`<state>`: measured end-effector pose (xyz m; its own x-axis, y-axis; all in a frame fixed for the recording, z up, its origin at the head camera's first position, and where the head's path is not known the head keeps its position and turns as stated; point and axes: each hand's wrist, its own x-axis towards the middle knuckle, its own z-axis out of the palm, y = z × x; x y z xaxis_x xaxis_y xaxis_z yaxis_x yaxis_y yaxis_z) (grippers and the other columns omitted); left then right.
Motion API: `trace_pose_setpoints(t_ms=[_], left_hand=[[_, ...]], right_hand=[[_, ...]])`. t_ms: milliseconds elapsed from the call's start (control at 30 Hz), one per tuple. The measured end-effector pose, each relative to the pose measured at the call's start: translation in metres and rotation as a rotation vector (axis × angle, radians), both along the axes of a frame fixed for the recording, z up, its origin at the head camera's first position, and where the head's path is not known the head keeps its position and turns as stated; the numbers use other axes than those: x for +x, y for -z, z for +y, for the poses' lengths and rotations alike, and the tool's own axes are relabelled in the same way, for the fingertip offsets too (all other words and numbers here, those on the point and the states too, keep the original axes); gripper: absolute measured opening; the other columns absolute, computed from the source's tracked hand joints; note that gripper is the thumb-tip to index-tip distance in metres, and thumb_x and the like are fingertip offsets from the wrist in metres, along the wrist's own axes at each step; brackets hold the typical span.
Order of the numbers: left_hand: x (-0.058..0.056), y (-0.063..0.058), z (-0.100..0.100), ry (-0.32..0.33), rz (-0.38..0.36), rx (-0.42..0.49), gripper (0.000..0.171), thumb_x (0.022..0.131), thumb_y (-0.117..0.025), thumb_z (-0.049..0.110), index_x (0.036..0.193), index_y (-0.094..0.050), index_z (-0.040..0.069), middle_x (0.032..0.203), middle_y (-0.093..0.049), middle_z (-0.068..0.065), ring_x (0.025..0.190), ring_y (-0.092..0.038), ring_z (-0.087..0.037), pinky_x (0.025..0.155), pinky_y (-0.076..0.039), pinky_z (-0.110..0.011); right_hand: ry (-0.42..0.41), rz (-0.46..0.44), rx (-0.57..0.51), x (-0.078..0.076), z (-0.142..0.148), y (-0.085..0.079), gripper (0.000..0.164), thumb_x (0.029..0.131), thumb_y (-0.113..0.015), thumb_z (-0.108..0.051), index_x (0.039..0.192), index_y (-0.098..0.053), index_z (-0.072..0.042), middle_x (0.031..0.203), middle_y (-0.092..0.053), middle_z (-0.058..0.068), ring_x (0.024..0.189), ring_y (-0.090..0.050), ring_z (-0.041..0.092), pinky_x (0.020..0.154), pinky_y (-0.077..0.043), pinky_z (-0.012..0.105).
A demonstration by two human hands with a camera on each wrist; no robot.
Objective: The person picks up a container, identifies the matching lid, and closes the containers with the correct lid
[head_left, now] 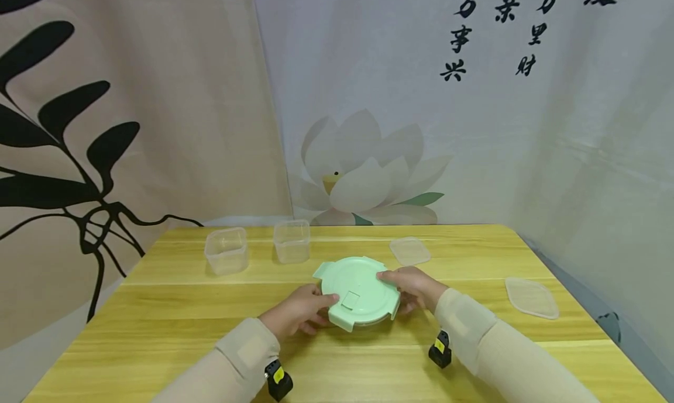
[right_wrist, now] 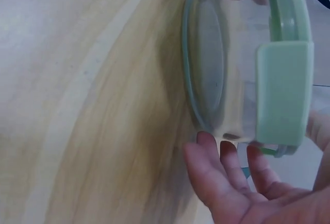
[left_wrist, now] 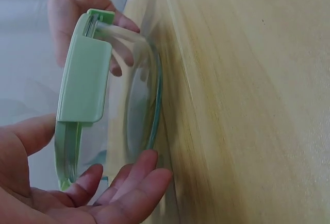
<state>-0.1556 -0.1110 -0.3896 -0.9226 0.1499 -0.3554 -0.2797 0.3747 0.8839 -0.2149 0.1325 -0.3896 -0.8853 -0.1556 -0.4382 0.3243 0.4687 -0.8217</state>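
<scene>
A round glass food container with a mint-green locking lid (head_left: 358,286) is between both hands at the middle of the table. My left hand (head_left: 302,309) grips its left side, thumb on the lid's edge and fingers curled beneath. From the right, my right hand (head_left: 416,286) holds it with the thumb on top of the lid. In the left wrist view, the clear glass wall (left_wrist: 136,95) shows nothing inside, and its base is close over the wood. A green latch flap (right_wrist: 283,92) lies down along the side in the right wrist view.
Two clear square plastic tubs, a left one (head_left: 226,251) and a right one (head_left: 292,242), stand at the table's back left. Two flat translucent lids, one at the back (head_left: 410,251) and one near the right edge (head_left: 532,298), lie on the wooden table (head_left: 174,327). Printed curtains hang behind.
</scene>
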Motion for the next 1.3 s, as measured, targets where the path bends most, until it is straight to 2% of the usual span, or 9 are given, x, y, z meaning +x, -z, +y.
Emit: trace_pose_setpoints(t_ms=[167, 367, 467, 633, 767, 900, 1067, 1200, 1300], left_hand=[[-0.006, -0.004, -0.006, -0.072, -0.001, -0.019, 0.040, 0.093, -0.063, 0.034, 0.103, -0.045, -0.001, 0.108, -0.055, -0.020, 0.092, -0.061, -0.034, 0.071, -0.055, -0.046], [-0.021, -0.007, -0.014, -0.141, 0.027, -0.061, 0.039, 0.092, -0.064, 0.028, 0.106, -0.042, -0.001, 0.109, -0.049, -0.018, 0.092, -0.055, -0.032, 0.072, -0.048, -0.040], [-0.027, -0.010, -0.014, -0.131, 0.055, -0.103, 0.044, 0.092, -0.064, 0.026, 0.115, -0.042, -0.004, 0.112, -0.049, -0.019, 0.092, -0.055, -0.031, 0.077, -0.049, -0.042], [-0.035, -0.013, -0.011, -0.081, 0.094, -0.180, 0.063, 0.093, -0.062, 0.027, 0.136, -0.036, -0.010, 0.136, -0.044, -0.027, 0.110, -0.055, -0.037, 0.089, -0.049, -0.047], [-0.040, -0.012, -0.010, -0.058, 0.107, -0.217, 0.066, 0.093, -0.062, 0.027, 0.139, -0.034, -0.012, 0.141, -0.041, -0.028, 0.116, -0.051, -0.039, 0.095, -0.046, -0.049], [-0.042, -0.011, -0.010, -0.040, 0.130, -0.254, 0.055, 0.093, -0.063, 0.025, 0.130, -0.044, -0.011, 0.123, -0.052, -0.023, 0.097, -0.056, -0.031, 0.083, -0.050, -0.042], [-0.042, -0.013, -0.008, -0.002, 0.172, -0.301, 0.033, 0.094, -0.061, 0.021, 0.109, -0.053, -0.007, 0.086, -0.051, -0.010, 0.062, -0.042, -0.018, 0.057, -0.039, -0.028], [-0.042, -0.015, -0.007, 0.028, 0.187, -0.332, 0.027, 0.096, -0.059, 0.021, 0.101, -0.054, -0.005, 0.078, -0.048, -0.007, 0.058, -0.039, -0.016, 0.053, -0.036, -0.027], [-0.041, -0.016, -0.007, 0.048, 0.185, -0.355, 0.029, 0.096, -0.058, 0.022, 0.103, -0.055, -0.006, 0.082, -0.050, -0.008, 0.065, -0.043, -0.018, 0.058, -0.038, -0.028]], right_hand=[[-0.016, 0.016, 0.023, 0.009, 0.004, -0.003, 0.038, 0.093, -0.060, -0.036, 0.109, -0.058, -0.002, 0.089, -0.067, 0.009, 0.076, -0.066, 0.021, 0.059, -0.055, 0.036], [-0.037, 0.020, 0.004, 0.021, 0.009, -0.005, 0.042, 0.090, -0.066, -0.032, 0.114, -0.056, 0.001, 0.097, -0.066, 0.011, 0.085, -0.068, 0.024, 0.062, -0.057, 0.041], [-0.033, 0.016, -0.003, 0.025, 0.009, -0.005, 0.045, 0.089, -0.067, -0.030, 0.118, -0.054, 0.002, 0.099, -0.066, 0.011, 0.086, -0.068, 0.025, 0.063, -0.058, 0.042], [-0.024, 0.018, -0.013, 0.026, 0.010, -0.003, 0.050, 0.090, -0.067, -0.030, 0.125, -0.052, 0.002, 0.099, -0.066, 0.010, 0.085, -0.068, 0.023, 0.064, -0.058, 0.041], [-0.030, 0.023, -0.032, 0.025, 0.009, -0.002, 0.053, 0.090, -0.067, -0.029, 0.129, -0.050, 0.004, 0.100, -0.066, 0.011, 0.084, -0.067, 0.024, 0.066, -0.057, 0.043], [-0.028, 0.024, -0.048, 0.024, 0.009, -0.001, 0.052, 0.090, -0.067, -0.027, 0.129, -0.051, 0.004, 0.099, -0.066, 0.011, 0.082, -0.068, 0.024, 0.064, -0.057, 0.042], [-0.028, 0.033, -0.063, 0.021, 0.008, -0.001, 0.050, 0.091, -0.066, -0.026, 0.128, -0.051, 0.004, 0.096, -0.067, 0.011, 0.081, -0.067, 0.023, 0.063, -0.057, 0.040], [-0.034, 0.040, -0.079, 0.020, 0.008, -0.001, 0.049, 0.092, -0.065, -0.025, 0.128, -0.050, 0.005, 0.096, -0.066, 0.012, 0.081, -0.067, 0.024, 0.065, -0.057, 0.042], [-0.031, 0.041, -0.096, 0.019, 0.007, 0.000, 0.048, 0.092, -0.065, -0.025, 0.127, -0.050, 0.004, 0.095, -0.066, 0.012, 0.079, -0.067, 0.024, 0.064, -0.057, 0.042]])
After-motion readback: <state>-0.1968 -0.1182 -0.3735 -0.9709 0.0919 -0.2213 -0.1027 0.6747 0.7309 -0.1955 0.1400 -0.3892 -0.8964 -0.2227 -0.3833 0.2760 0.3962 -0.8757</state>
